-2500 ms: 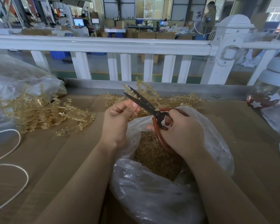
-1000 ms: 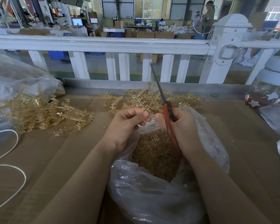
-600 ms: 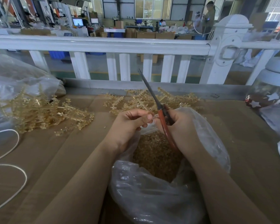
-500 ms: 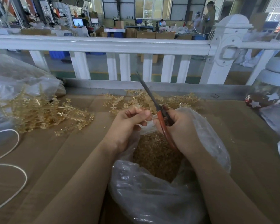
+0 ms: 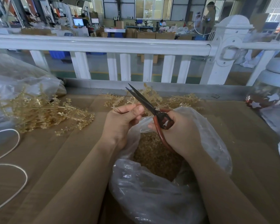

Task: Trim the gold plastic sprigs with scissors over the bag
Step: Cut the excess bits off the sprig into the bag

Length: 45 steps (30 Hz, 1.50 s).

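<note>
Obstacles: white railing (image 5: 103, 45) across the upper frame, closing the worktop's (image 5: 58, 152) far edge; gold sprig heap (image 5: 44, 110) and clear sack (image 5: 14, 78) at left; white cord (image 5: 14, 180) lower left; jar (image 5: 271, 88), possibly glass, at right. Free room: bare worktop at centre left and lower right, beside the open bag (image 5: 152, 191).

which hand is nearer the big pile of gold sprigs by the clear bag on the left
Left. The left hand is just right of the pile of gold sprigs; the right hand, gripping the scissors, is farther right.
</note>
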Available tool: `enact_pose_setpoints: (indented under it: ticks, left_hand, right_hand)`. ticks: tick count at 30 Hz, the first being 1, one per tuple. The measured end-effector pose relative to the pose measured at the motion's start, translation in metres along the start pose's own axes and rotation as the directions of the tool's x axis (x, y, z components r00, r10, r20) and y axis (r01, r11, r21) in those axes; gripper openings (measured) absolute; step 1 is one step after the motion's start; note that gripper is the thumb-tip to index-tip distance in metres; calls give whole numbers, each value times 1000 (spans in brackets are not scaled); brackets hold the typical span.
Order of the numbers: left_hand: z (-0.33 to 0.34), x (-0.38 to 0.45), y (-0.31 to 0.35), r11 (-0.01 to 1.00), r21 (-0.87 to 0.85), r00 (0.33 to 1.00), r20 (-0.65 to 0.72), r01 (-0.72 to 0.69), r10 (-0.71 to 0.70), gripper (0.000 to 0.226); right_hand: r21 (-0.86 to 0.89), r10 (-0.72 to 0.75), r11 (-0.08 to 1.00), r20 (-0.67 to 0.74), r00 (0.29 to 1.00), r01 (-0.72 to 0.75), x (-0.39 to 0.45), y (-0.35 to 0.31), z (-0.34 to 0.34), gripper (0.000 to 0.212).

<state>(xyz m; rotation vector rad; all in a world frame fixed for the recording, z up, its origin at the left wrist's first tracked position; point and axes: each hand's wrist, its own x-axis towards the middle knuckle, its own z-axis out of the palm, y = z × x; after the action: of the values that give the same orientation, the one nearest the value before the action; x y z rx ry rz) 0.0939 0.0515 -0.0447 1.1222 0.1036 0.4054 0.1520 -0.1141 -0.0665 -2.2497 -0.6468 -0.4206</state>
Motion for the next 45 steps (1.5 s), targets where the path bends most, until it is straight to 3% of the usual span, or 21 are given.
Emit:
enact_pose_setpoints:
  ticks: [2,5,11,15,20,32,39,45]
  left_hand:
    - [-2,1,0,1000,-9,1000,-9,-1,1,19]
    - [-4,1,1,999,-32,1000,14,-11,12,7]
    - [-6,2,1,997,-47,991,114,-62,67,13]
    - [-8,2,0,994,-21,986,126,-106,107,17]
    - [-8,2,0,993,12,985,125,-121,119,16]
    - [-12,3,-1,994,-39,983,153,-99,104,14]
    - [-8,2,1,995,-46,988,129,-84,89,12]
    - [-7,1,2,993,-40,986,121,-108,112,11]
  right_hand:
    - [-12,-14,1000,3,1000,14,0,1,0,50]
    - [-48,-30,998,15,999,31,0,1,-1,62]
    - [-132,-70,989,8,997,71,0,0,-4,53]
    - [-203,-89,976,-14,996,85,-1,-2,-8,60]
    - [-272,-107,958,-41,993,92,-1,3,-7,52]
    - [-238,-196,957,-102,975,168,-1,1,-6,68]
    - [-260,-185,954,-110,977,151,-2,0,-7,54]
    - [-262,-206,951,-136,969,166,-3,-1,-7,68]
